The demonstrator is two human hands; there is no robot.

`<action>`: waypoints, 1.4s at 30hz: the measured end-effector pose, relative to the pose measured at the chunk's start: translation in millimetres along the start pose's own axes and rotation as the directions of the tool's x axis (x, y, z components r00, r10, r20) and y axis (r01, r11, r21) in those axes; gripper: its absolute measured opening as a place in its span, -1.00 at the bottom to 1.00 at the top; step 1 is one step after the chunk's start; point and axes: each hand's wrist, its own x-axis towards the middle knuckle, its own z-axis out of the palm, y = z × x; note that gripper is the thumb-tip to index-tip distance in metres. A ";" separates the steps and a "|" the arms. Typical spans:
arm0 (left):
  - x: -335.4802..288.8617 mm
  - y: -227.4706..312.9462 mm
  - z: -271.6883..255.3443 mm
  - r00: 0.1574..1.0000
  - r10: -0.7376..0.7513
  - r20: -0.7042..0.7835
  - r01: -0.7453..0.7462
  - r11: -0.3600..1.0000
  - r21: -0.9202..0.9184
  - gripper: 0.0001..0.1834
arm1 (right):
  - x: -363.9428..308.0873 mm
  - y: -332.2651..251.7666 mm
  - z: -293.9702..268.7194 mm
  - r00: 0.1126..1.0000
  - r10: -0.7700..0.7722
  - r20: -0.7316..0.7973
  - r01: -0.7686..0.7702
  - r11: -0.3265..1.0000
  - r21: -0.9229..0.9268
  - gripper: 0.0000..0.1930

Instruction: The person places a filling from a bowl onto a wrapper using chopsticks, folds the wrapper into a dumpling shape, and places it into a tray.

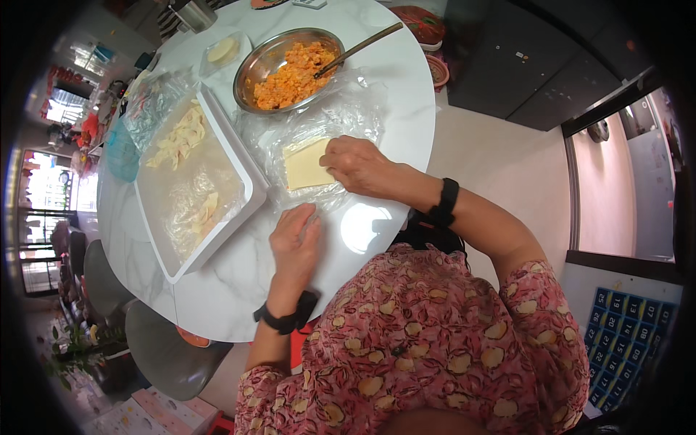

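A stack of pale yellow square wonton wrappers (304,167) lies on a crumpled clear plastic bag (355,109) on the table. My right hand (355,167) is at the stack's right edge, fingers bent and pinched on a wrapper there; the fingertips are partly hidden. Nearer the table's front edge, my left hand (296,239) hovers or rests just below the bag, holding nothing, with fingers loosely bent and the thumb apart. Beyond the wrappers sits a steel bowl (250,72) of orange minced filling (293,76), with a long-handled utensil (362,48) leaning out over its right rim.
Left of the wrappers, a deep white tray (235,148) holds folded wontons (181,138) and clear film. A small clear container (223,51) with a pale round piece stands behind it. The round marble-patterned table (239,312) has grey chairs (170,348) at its left side.
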 end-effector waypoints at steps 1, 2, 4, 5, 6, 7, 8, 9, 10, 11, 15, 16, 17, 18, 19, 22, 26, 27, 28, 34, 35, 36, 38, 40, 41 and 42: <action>0.4 -6.5 8.5 1.000 0.007 0.000 -0.007 1.000 0.005 -0.80 | 4.2 1.5 2.9 0.996 -0.027 0.081 0.033 0.996 -0.079 -0.96; 0.6 -11.9 16.6 0.998 0.043 -0.037 -0.043 0.999 0.011 -0.79 | 4.4 5.6 6.3 0.997 -0.031 0.074 0.037 0.996 -0.080 -0.96; -0.9 -15.7 24.6 0.993 0.086 -0.077 -0.083 0.996 0.041 -0.78 | 8.5 11.4 13.8 0.990 -0.088 0.106 0.108 0.974 -0.199 -0.90; -2.7 -15.9 27.0 0.997 -0.010 -0.078 0.009 1.000 -0.020 -0.78 | 11.4 12.8 14.1 0.990 -0.100 0.096 0.117 0.975 -0.191 -0.90; -5.0 -17.2 29.0 0.991 -0.112 -0.069 0.105 0.990 -0.090 -0.78 | 10.7 13.5 11.7 0.986 -0.075 0.146 0.103 0.976 -0.193 -0.89; -4.0 -19.0 28.0 0.993 -0.102 -0.054 0.097 0.992 -0.086 -0.78 | 11.3 14.4 11.0 0.980 -0.050 0.195 0.089 0.977 -0.196 -0.89; -2.9 -21.4 25.9 0.993 -0.102 -0.055 0.097 0.992 -0.078 -0.78 | 13.1 17.4 13.6 0.980 -0.054 0.190 0.091 0.978 -0.190 -0.89; -2.9 -22.9 25.7 0.994 -0.103 -0.048 0.100 0.993 -0.062 -0.79 | 13.8 21.2 15.5 0.974 -0.064 0.219 0.105 0.978 -0.180 -0.89; -2.8 -23.4 25.4 0.994 -0.104 -0.040 0.102 0.994 -0.046 -0.79 | 14.0 24.3 17.8 0.966 -0.073 0.248 0.118 0.978 -0.170 -0.89; -2.5 -22.6 25.0 0.993 -0.106 -0.043 0.104 0.994 -0.044 -0.79 | 13.7 26.8 20.3 0.966 -0.076 0.249 0.120 0.979 -0.167 -0.89; -2.6 -23.7 27.9 0.989 -0.133 -0.067 0.127 0.987 -0.095 -0.79 | 13.6 26.4 22.5 0.973 -0.148 0.178 0.179 0.969 -0.171 -0.88; -2.5 -24.4 28.4 0.988 -0.138 -0.073 0.128 0.983 -0.128 -0.80 | 14.1 25.1 21.4 0.974 -0.176 0.140 0.197 0.968 -0.153 -0.89; -2.4 -24.0 28.0 0.988 -0.139 -0.075 0.128 0.983 -0.128 -0.80 | 14.8 24.3 19.8 0.974 -0.178 0.140 0.198 0.968 -0.153 -0.89; -2.4 -23.0 27.8 0.985 -0.157 -0.071 0.146 0.979 -0.145 -0.81 | 15.1 24.5 17.6 0.968 -0.183 0.172 0.203 0.973 -0.107 -0.91; -2.6 -22.3 27.5 0.982 -0.176 -0.067 0.163 0.973 -0.163 -0.82 | 15.7 25.1 16.3 0.960 -0.190 0.203 0.206 0.977 -0.061 -0.92; -3.6 -21.2 26.1 0.974 -0.225 -0.038 0.218 0.968 -0.122 -0.83 | 16.7 37.3 22.2 0.952 -0.210 0.225 0.198 0.977 0.074 -0.92; -6.9 -27.3 27.8 0.963 -0.269 -0.032 0.261 0.953 -0.151 -0.84 | 18.6 44.0 29.2 0.954 -0.090 0.284 0.055 0.990 0.129 -0.93; -6.5 -27.0 28.0 0.968 -0.250 -0.034 0.244 0.962 -0.120 -0.85 | 19.0 43.2 27.6 0.959 -0.076 0.274 0.034 0.988 0.153 -0.93; -6.4 -27.3 28.2 0.972 -0.231 -0.036 0.227 0.970 -0.090 -0.86 | 19.6 42.3 26.2 0.963 -0.060 0.263 0.013 0.984 0.178 -0.93; -5.1 -31.2 29.7 0.945 -0.327 -0.006 0.322 0.932 -0.166 -0.90 | 29.8 36.1 20.0 0.916 -0.020 0.402 -0.032 0.992 0.121 -0.86; -5.4 -31.5 31.1 0.945 -0.328 -0.004 0.323 0.931 -0.170 -0.90 | 28.3 35.5 18.1 0.915 -0.016 0.404 -0.035 0.992 0.118 -0.86; -4.5 -31.8 30.3 0.945 -0.326 0.002 0.321 0.930 -0.179 -0.90 | 28.7 33.2 16.3 0.916 -0.003 0.402 -0.050 0.991 0.121 -0.88; -4.2 -31.9 30.1 0.946 -0.323 0.004 0.318 0.929 -0.187 -0.90 | 27.5 31.0 15.3 0.916 0.007 0.400 -0.062 0.990 0.125 -0.90; -2.6 -28.7 31.2 0.958 -0.285 -0.012 0.281 0.949 -0.143 -0.87 | 26.3 34.3 16.7 0.919 -0.012 0.395 -0.039 0.992 0.119 -0.90; -2.2 -29.0 31.2 0.959 -0.282 -0.017 0.277 0.951 -0.140 -0.87 | 26.3 36.4 19.3 0.920 -0.017 0.391 -0.033 0.992 0.121 -0.90; -3.2 -30.0 31.7 0.955 -0.297 -0.012 0.291 0.944 -0.153 -0.87 | 26.0 37.1 21.9 0.928 -0.035 0.372 -0.012 0.992 0.123 -0.91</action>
